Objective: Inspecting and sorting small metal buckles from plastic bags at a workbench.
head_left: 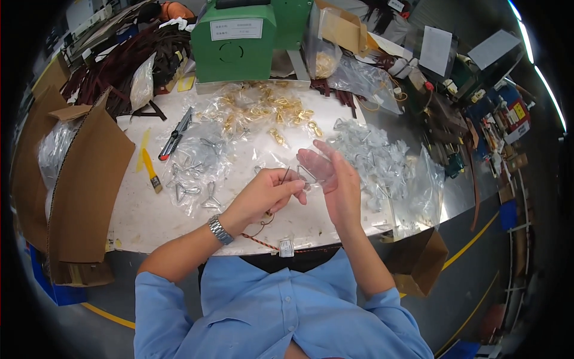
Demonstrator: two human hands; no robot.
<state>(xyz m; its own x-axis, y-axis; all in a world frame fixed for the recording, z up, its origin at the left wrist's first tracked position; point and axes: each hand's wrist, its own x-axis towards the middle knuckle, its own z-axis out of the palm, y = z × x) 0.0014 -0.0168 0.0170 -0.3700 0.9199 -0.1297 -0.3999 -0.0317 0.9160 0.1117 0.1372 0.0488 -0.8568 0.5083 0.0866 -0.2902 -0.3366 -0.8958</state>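
My left hand is closed in a pinch, its fingertips at a small silvery triangular wire ring. A thin dark strip sticks up beside the index finger. Facing it from the right is my right hand, palm turned inward and fingers stretched out. The ring lies between the two hands, close to the right fingers; whether these touch it I cannot tell. Clear film seems to show over those fingers. Left of my hands are silvery triangular fittings in clear bags. More bagged silvery fittings are heaped to the right.
Gold-coloured clasps in clear bags lie below a green machine. A utility knife and a yellow-handled brush are at left, near an open cardboard box. Dark straps fill the far left. Another box stands below the right edge.
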